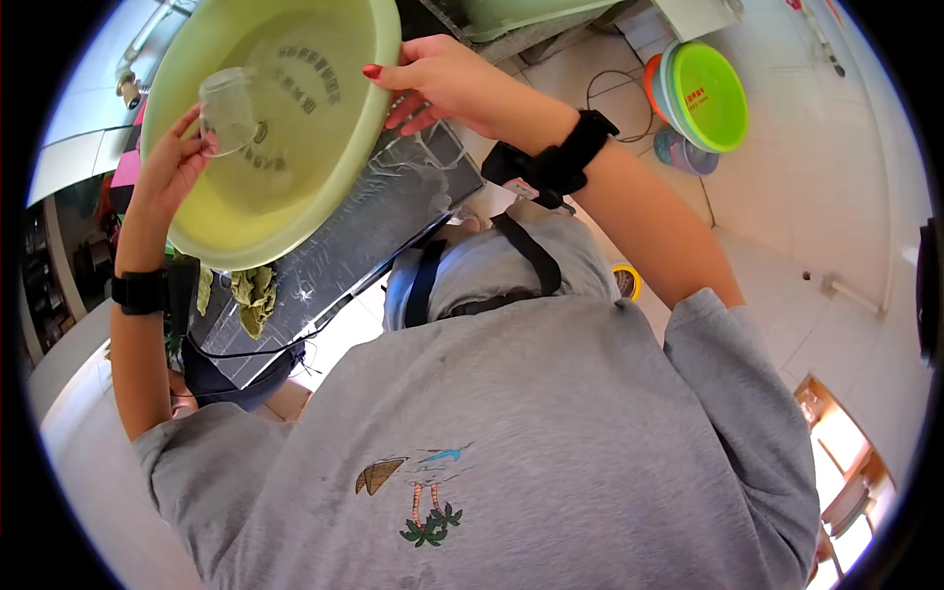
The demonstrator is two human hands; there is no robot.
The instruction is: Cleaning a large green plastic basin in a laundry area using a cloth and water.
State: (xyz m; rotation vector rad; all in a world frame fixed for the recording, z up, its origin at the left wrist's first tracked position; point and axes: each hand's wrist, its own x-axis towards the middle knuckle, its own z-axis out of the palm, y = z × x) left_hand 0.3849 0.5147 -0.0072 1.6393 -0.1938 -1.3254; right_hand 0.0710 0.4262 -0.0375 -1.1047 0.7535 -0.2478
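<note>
My left hand [177,158] grips a clear plastic cup [230,110], tilted over the inside of a large yellow-green plastic basin [361,158]. At the basin's right rim is my right hand [442,88], its thumb on the inner side and its fingers on the outer side. The basin is tipped, with dark printed writing on its inner bottom; whether it holds water I cannot tell. Below it lies a dark, wet-looking countertop [324,228].
Wilted green leaves [254,299] lie on the countertop below the basin, near a black cable [251,355]. Nested basins, the front one bright green [712,96], stand at the upper right against the wall. Part of another person [236,376] shows at lower left.
</note>
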